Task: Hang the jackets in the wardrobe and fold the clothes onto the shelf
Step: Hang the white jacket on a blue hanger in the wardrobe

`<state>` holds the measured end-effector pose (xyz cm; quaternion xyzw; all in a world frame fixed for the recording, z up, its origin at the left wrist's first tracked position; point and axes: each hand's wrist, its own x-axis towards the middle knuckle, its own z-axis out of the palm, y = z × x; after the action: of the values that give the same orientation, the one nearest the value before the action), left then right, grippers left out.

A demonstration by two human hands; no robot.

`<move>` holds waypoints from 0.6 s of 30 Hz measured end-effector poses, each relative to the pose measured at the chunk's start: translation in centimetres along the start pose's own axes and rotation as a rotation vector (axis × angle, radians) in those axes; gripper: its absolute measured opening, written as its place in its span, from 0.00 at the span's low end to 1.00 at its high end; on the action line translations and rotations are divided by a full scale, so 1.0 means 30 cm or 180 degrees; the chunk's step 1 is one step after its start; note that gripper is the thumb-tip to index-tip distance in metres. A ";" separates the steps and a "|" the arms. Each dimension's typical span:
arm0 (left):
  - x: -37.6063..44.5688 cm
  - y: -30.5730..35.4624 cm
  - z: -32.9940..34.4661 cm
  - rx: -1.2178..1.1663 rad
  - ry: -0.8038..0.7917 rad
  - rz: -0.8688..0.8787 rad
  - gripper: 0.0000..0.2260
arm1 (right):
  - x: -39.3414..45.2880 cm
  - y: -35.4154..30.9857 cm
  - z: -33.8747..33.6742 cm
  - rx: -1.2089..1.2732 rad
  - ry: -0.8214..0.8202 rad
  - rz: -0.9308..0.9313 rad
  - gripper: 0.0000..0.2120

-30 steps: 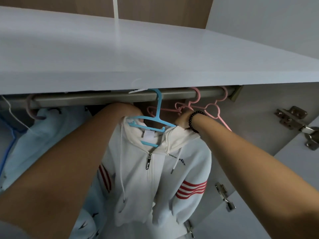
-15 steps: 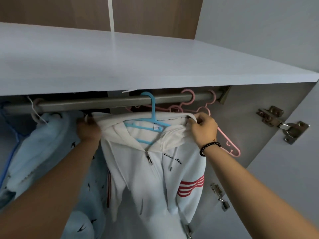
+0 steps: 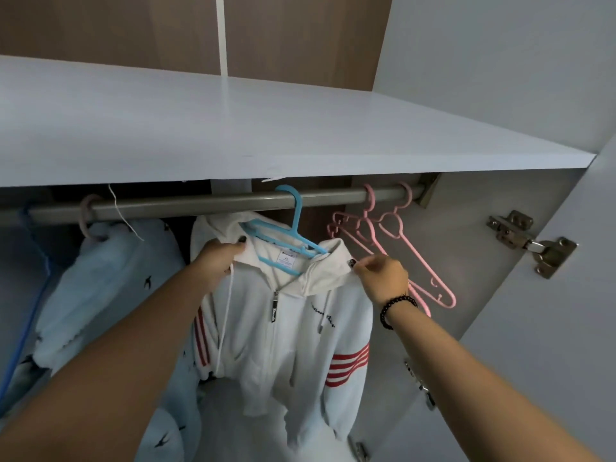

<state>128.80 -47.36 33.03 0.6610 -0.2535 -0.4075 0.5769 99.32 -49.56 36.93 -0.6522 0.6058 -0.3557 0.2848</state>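
A white zip hoodie with red sleeve stripes (image 3: 286, 331) hangs on a blue hanger (image 3: 293, 241) hooked over the grey wardrobe rail (image 3: 186, 203). My left hand (image 3: 218, 260) grips the hood's left edge near the collar. My right hand (image 3: 381, 276), with a black bead bracelet on the wrist, pinches the hood's right edge between thumb and fingers. The hoodie's zipper is closed up to the collar.
A pale blue fleece garment with bird prints (image 3: 100, 295) hangs to the left. Empty pink hangers (image 3: 396, 251) hang at the right end of the rail. A white shelf (image 3: 233, 128) spans above. Metal hinges (image 3: 530, 243) sit on the right wardrobe wall.
Both hands slid from behind the hood to its front edges and pulled it down and forward. The view has tilted up slightly.
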 end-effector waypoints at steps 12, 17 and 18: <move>0.071 0.121 -0.070 -0.0452 0.0025 0.0264 0.08 | -0.043 -0.025 0.119 -0.0578 0.0099 -0.0044 0.14; 0.018 0.063 0.012 0.2327 0.1363 0.1161 0.27 | -0.035 -0.028 0.108 -0.0518 0.1007 -0.0880 0.05; -0.012 0.039 0.047 0.2799 0.1276 0.1828 0.25 | -0.032 -0.026 0.106 -0.0613 0.1150 -0.1106 0.05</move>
<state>127.59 -48.10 34.26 0.8082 -0.4546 0.0436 0.3717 102.33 -48.72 35.59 -0.6965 0.5568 -0.4505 0.0434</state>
